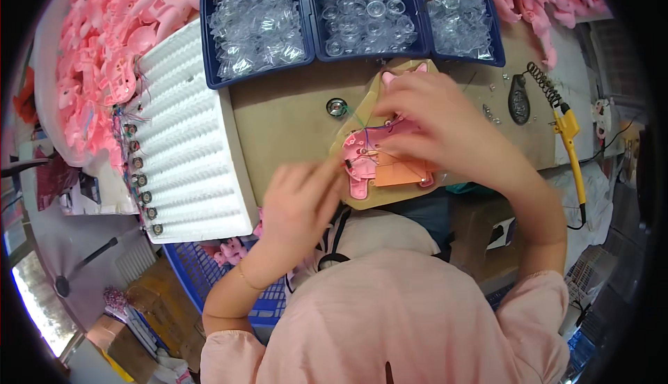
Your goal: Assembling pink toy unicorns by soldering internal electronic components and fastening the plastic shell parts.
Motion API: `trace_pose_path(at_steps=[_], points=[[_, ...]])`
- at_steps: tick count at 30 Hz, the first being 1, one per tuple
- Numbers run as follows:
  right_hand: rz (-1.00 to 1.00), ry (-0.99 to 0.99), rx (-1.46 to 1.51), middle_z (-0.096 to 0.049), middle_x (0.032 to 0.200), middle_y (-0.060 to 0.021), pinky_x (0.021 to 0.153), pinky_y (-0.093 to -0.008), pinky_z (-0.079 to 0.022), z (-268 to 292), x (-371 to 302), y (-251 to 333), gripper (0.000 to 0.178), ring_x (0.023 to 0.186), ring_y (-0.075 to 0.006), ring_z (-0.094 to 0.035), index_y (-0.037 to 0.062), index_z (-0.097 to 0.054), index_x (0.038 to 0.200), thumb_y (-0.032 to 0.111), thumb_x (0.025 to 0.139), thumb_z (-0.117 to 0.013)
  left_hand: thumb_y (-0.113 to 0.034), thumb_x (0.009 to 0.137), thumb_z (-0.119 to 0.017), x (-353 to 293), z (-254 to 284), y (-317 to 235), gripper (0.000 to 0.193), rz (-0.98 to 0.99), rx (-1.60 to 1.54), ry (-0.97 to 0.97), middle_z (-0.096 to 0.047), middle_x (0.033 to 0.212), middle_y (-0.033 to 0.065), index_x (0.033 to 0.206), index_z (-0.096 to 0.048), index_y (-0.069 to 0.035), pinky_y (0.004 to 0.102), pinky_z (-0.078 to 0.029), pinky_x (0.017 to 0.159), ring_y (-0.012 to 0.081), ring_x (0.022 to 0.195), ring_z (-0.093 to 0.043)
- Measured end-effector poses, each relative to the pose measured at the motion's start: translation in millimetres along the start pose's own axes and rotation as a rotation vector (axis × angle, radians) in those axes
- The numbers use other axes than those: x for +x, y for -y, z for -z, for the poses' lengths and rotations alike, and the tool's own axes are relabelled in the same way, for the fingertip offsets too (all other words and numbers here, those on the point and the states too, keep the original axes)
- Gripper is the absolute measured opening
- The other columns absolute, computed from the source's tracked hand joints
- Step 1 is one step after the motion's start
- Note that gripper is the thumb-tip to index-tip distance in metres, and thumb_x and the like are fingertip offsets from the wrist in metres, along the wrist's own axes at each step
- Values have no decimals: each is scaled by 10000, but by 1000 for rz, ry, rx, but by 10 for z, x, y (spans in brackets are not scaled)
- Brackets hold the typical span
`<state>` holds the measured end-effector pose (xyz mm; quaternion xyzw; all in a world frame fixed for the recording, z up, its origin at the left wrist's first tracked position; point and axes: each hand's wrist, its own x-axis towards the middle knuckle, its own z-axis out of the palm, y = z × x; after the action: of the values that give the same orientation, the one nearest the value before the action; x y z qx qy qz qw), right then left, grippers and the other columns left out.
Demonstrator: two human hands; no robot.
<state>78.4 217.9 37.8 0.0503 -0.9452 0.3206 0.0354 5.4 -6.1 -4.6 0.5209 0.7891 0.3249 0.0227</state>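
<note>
A pink plastic toy shell half [358, 187] lies hollow side up in a tan holder [362, 98] on the bench in front of me. Wires and small parts sit inside it, and an orange flat piece [400, 169] covers part of its near side. Thin wires run from the shell to a small round speaker [337, 107] at its upper left. Over the shell's right half is my right hand [438, 123], thumb and fingers apart. My left hand [299, 199] is at the shell's left edge, its fingers smeared by motion; whether they pinch anything is unclear.
Blue bins [311, 55] of clear plastic parts line the back. White ridged foam tray [202, 140] stands left, with wired speakers along its edge. Pink shells [97, 98] heap at far left and back right. At right are a yellow soldering iron [572, 147] and a black oval object [518, 98].
</note>
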Motion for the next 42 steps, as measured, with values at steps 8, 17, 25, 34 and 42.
trace_pose_path(at_steps=[8,17,25,34,42], points=[[-435,10,385,-540,936,-80,698,-277,-453,93,-621,62,168,792,-184,-561,9,-592,874,78,749,-680,-114,758,-664,788,-343,-93,122,13,38,-86,-572,750,74,818,-587,-41,379,-413,660,280,728,-517],[-234,-107,232,-566,834,-58,593,-247,-434,-218,-1018,321,103,727,-143,-546,45,-588,822,82,776,-672,-110,969,-437,561,-387,31,88,474,-836,168,-620,896,86,961,-406,-28,200,-423,700,55,785,-528],[-616,-271,986,-590,825,11,592,-195,-440,-18,-100,-233,185,691,-43,-531,4,-615,1001,149,890,-588,-94,924,-512,521,-372,-118,99,436,-848,51,-624,833,74,948,-461,-12,228,-430,672,81,739,-545],[-118,-269,355,-601,817,-40,572,-214,-426,-179,-547,113,124,692,-82,-553,-8,-618,892,-11,768,-625,-100,744,-665,641,-318,-52,183,259,-331,57,-647,786,58,918,-639,-49,343,-417,751,230,780,-570],[-607,-286,978,-638,906,-91,673,-230,-516,-213,-684,151,138,812,-128,-624,-42,-634,943,-55,813,-591,-98,759,-670,639,-240,82,153,196,-510,139,-630,812,61,901,-675,-42,308,-439,735,206,813,-530]])
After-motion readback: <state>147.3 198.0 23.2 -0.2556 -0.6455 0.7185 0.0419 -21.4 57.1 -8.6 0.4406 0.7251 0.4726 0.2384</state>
